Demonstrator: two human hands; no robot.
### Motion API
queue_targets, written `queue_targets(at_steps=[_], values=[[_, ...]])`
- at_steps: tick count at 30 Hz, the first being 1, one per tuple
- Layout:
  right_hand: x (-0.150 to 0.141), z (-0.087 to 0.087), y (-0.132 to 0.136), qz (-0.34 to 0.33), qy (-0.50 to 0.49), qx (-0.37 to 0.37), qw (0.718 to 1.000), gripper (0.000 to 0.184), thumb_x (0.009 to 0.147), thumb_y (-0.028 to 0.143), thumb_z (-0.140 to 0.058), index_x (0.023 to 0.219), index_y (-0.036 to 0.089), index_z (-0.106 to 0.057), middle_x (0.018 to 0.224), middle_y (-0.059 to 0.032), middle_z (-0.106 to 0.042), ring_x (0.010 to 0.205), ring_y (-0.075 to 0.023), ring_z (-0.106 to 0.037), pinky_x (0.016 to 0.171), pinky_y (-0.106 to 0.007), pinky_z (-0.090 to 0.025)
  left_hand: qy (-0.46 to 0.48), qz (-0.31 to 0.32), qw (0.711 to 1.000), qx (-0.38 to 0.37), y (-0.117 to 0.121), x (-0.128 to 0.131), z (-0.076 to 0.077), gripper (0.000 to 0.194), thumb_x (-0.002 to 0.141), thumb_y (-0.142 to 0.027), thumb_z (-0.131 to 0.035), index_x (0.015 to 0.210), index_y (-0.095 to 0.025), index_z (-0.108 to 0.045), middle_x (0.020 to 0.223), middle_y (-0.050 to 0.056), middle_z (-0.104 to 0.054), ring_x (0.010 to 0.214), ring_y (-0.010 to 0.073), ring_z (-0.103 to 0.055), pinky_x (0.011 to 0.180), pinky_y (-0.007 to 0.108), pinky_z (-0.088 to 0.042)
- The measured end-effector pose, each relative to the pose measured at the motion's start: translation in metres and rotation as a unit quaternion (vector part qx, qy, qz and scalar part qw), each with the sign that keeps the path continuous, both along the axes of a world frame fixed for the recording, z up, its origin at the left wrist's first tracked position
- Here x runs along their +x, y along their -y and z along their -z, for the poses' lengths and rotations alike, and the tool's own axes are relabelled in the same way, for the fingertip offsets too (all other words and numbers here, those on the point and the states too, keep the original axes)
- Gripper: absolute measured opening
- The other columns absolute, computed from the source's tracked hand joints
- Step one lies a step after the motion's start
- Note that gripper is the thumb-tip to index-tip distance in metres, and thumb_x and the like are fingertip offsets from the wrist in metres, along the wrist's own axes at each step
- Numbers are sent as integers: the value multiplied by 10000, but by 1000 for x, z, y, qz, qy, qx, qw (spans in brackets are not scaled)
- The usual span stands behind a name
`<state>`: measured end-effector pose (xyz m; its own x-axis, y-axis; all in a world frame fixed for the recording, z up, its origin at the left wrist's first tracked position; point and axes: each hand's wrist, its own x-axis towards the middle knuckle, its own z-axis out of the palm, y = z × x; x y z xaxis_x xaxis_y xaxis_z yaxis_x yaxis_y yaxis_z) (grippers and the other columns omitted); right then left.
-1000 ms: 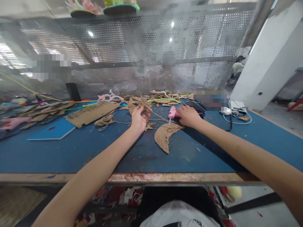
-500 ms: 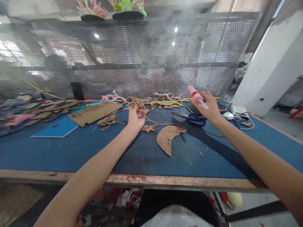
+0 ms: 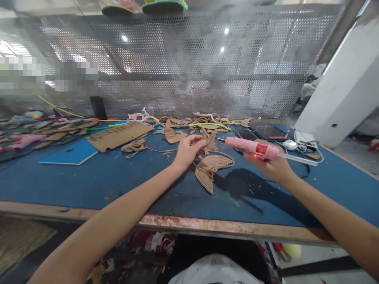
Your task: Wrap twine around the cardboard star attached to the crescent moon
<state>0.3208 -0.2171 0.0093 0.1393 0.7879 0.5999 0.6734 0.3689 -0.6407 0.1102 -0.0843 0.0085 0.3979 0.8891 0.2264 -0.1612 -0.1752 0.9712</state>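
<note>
My left hand [image 3: 189,152] is closed, thumb and fingers pinching a brown star-shaped cardboard piece [image 3: 211,140] with twine at its edge. My right hand [image 3: 271,165] wraps round a pink hot glue gun [image 3: 245,146] with a small red light lit. Its nozzle points left, close to the star piece; whether they touch I cannot tell. Below lies a crescent [image 3: 207,173] covered in rows of brown twine. A loose coil of twine [image 3: 134,146] sits to the left, a strand running from it toward my left hand.
A cardboard sheet [image 3: 120,136] and a blue board [image 3: 69,155] lie at left. Cardboard scraps [image 3: 177,122] line the back before a perforated metal screen [image 3: 166,71]. A dark tablet [image 3: 269,131] and a white charger with cables [image 3: 290,145] stand at right.
My left hand has moved right with the star piece. My right hand has lowered and turned the glue gun, its nozzle now toward that piece. The camera view has shifted slightly.
</note>
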Motion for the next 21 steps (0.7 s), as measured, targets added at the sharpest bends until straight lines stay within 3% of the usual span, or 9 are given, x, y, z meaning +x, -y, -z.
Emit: queue_targets(at_steps=[3,8,13,21], values=[[-7,-2,1,36,102,30,994,232,775,441,-617,686,240,-542,654,-27,-599,637,-196,-564,600,-321,-417,-18,16,998,55,4,-1,0,235,684,-290,-718,848,-151,-622,640,19,-666,488,176,-656,307,188,-363],[-7,-1,1,33,189,82,978,220,843,442,-558,742,247,-558,724,-49,-643,665,-189,-582,586,-303,-424,-63,12,993,97,6,-2,2,253,700,-334,-710,860,-146,-658,567,9,-649,439,150,-603,305,186,-336],[-1,7,-3,6,234,157,959,121,860,349,-583,805,242,-568,719,-33,-632,643,-170,-567,589,-288,-441,-96,0,989,113,8,-3,1,267,712,-341,-703,887,-142,-670,534,-2,-633,393,114,-542,323,181,-338],[-2,8,-4,20,266,166,949,131,856,315,-607,775,238,-538,695,-20,-583,639,-160,-530,574,-280,-414,-90,0,990,111,13,-2,-2,237,701,-321,-694,845,-139,-648,523,-10,-620,397,116,-559,314,173,-343]])
